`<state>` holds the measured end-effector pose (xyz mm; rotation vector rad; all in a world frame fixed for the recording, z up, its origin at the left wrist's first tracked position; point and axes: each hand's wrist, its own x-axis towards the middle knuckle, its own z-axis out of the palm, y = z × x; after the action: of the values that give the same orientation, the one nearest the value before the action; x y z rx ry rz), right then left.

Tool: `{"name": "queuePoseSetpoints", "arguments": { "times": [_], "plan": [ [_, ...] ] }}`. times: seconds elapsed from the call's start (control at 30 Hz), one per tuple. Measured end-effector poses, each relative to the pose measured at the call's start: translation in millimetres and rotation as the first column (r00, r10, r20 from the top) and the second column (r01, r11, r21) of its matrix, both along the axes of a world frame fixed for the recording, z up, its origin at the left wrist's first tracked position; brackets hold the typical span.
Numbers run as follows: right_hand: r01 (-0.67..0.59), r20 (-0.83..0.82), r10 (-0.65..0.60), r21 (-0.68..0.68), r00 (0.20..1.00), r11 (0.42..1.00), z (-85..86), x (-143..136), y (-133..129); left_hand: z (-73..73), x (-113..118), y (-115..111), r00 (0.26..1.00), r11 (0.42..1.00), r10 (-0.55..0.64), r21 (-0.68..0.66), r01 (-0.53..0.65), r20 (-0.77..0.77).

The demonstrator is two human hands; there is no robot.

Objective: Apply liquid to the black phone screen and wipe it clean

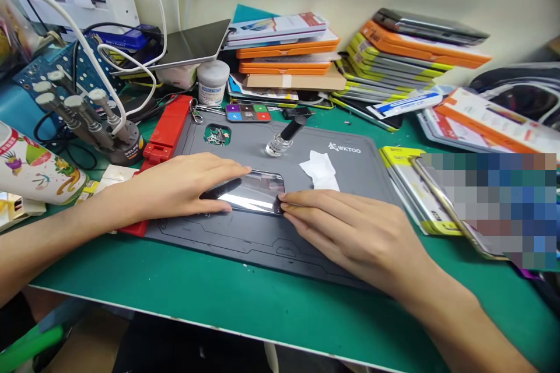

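A dark, glossy phone (251,191) lies flat on the grey work mat (254,239), light reflecting off its screen. My left hand (188,186) spans the phone's left end, thumb and fingers apart on its two long sides. At the right end, the pressed-together fingertips of my right hand (350,227) touch the phone's corner; whatever small thing may be between them is hidden. Behind the phone stands a small clear bottle (274,145) with a black cap. A crumpled white tissue (321,170) rests to the right of the bottle.
Red clamp-like tool (170,128) along the mat's left edge. Screwdrivers in a round stand (122,145) and a patterned cup (39,166) at left. Stacked orange boxes (286,49), a white jar (213,81) and a laptop (192,44) at the back. Packaged parts (422,192) lie right.
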<state>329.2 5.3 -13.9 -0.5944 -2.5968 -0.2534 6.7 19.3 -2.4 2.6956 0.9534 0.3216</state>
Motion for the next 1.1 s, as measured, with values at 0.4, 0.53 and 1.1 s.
{"name": "queuePoseSetpoints", "arguments": {
  "times": [0.4,0.53,1.1],
  "plan": [
    [0.022,-0.014,-0.023,-0.038,1.000,0.999,-5.5,1.8,0.3,-1.9,0.8,1.3,1.000,1.000,-0.015,0.008,0.015,0.024],
    [0.039,-0.016,-0.040,-0.080,0.999,0.996,-5.3,1.1,-0.7,-1.2,1.3,1.5,1.000,1.000,-0.020,0.016,0.020,0.018],
    [0.074,-0.033,-0.075,-0.048,0.997,0.996,-9.6,2.5,-5.3,3.1,4.2,-2.7,0.997,0.998,0.066,-0.008,-0.067,-0.035]
  ]
}}
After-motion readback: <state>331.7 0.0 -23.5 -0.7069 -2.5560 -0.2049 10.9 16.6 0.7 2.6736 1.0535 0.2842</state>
